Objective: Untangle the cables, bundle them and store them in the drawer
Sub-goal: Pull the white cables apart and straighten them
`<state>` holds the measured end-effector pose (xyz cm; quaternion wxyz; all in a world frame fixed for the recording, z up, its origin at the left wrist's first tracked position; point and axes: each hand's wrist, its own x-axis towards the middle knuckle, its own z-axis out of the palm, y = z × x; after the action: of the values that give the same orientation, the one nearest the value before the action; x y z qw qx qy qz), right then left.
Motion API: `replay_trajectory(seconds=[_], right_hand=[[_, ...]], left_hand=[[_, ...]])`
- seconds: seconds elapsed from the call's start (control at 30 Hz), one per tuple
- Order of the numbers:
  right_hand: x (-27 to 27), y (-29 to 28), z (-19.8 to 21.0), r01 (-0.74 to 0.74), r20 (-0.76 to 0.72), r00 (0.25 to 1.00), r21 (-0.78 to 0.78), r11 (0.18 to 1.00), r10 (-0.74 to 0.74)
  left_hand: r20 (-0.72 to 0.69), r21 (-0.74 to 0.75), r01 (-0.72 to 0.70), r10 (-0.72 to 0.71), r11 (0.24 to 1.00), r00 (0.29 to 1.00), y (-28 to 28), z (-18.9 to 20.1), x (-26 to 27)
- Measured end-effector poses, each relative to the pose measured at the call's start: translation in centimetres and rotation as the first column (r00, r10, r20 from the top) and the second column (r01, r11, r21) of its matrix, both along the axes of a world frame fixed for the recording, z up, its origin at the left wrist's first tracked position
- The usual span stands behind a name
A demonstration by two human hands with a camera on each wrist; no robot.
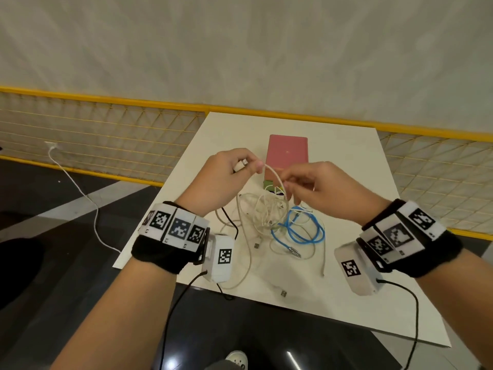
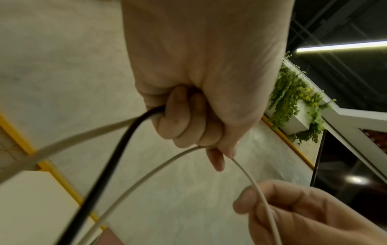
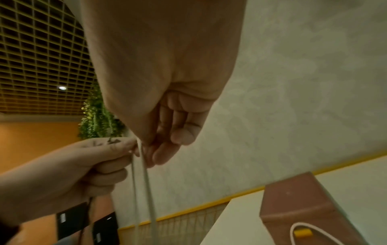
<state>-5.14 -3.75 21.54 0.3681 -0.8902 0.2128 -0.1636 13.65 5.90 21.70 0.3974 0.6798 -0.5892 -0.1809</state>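
Pale wall and a yellow-railed mesh fence stand behind a white counter (image 1: 346, 161). On it lies a tangle (image 1: 269, 217) of white cables with a blue cable (image 1: 301, 231) looped at its right side, and just behind the tangle stands a pink drawer box (image 1: 288, 153).

Both hands are raised above the tangle. The left hand (image 1: 226, 174) is clenched round a white plug end, thumb and forefinger pinching the white cable (image 1: 274, 177) where it leaves the fist. The right hand (image 1: 328, 188) pinches the same cable a little further along, so a short arch runs between them and drops into the heap. In the left wrist view a black cable (image 2: 117, 149) also passes out of the left fist.

This looks like the untangling step, with one cable being traced from its plug; nothing is bundled or stored yet. Next the right fingers (image 3: 178, 136) probably need to slide down the strand and free it loop by loop, without tightening a knot.

One white plug (image 1: 283, 292) lies close to the counter's near edge and could slip off. Open room lies left and right of the heap.
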Motion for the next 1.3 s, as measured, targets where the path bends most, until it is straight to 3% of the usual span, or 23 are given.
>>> replay_trajectory(seconds=[0.1,0.27,0.37,0.43,0.47,0.53,0.6,0.67,0.77,0.83,0.97,1.07,1.17,1.3], right_hand=[[-0.4,2.2,-0.6,-0.103,-0.037,0.993,0.135,0.985,0.108],[-0.8,4.0,-1.9,-0.048,-0.004,0.999,0.263,0.964,0.051],[-0.6,4.5,-2.5,-0.017,-0.036,0.999,0.236,0.972,0.026],[-0.5,5.0,-3.2,-0.057,-0.115,0.990,0.219,0.974,0.084],[-0.5,5.4,-3.5,-0.122,-0.195,0.967,0.215,0.969,0.165],[-0.7,6.3,-4.6,-0.305,-0.384,0.842,0.239,0.922,0.378],[-0.9,6.8,-5.6,-0.411,-0.509,0.724,0.222,0.884,0.465],[-0.9,6.4,-5.4,-0.386,-0.515,0.774,0.081,0.919,0.370],[-0.2,5.3,-3.7,-0.198,-0.270,0.949,-0.113,0.974,0.162],[0.5,5.4,-2.6,-0.109,-0.095,0.989,0.007,0.994,0.109],[1.8,6.8,-1.5,-0.225,0.064,0.974,0.305,0.925,0.216],[2.2,7.3,-2.5,-0.285,0.026,0.956,0.311,0.907,0.292],[2.1,8.3,-4.9,-0.311,-0.173,0.921,0.217,0.925,0.350],[1.9,7.9,-6.2,-0.270,-0.301,0.901,0.172,0.947,0.312]], left_hand=[[0.001,0.052,0.077,-0.077,0.996,0.997,1.4,-0.2,-0.3],[0.038,0.202,0.170,-0.182,0.964,0.983,2.8,-1.4,-0.2],[0.061,0.289,0.170,-0.196,0.942,0.979,3.4,-2.0,-0.4],[0.004,0.257,0.146,-0.152,0.955,0.988,4.0,-2.1,-0.8],[-0.047,0.216,0.124,-0.117,0.969,0.992,4.1,-2.1,-0.8],[-0.139,0.119,0.085,-0.068,0.989,0.988,4.3,-1.6,-0.8],[-0.195,0.092,0.067,-0.048,0.993,0.980,4.6,-0.7,-0.8],[-0.319,0.101,0.097,-0.061,0.990,0.946,4.7,0.0,-0.8],[-0.502,0.088,0.164,-0.099,0.982,0.859,4.8,0.6,-1.3],[-0.572,0.027,0.211,-0.158,0.977,0.805,4.8,0.9,-2.0],[-0.571,-0.116,0.231,-0.255,0.966,0.780,4.5,1.3,-2.7],[-0.566,-0.199,0.176,-0.259,0.964,0.783,4.3,2.0,-2.4],[-0.556,-0.271,0.113,-0.252,0.956,0.792,4.1,2.5,-1.7],[-0.537,-0.237,0.069,-0.190,0.969,0.822,4.3,2.3,-1.3]])
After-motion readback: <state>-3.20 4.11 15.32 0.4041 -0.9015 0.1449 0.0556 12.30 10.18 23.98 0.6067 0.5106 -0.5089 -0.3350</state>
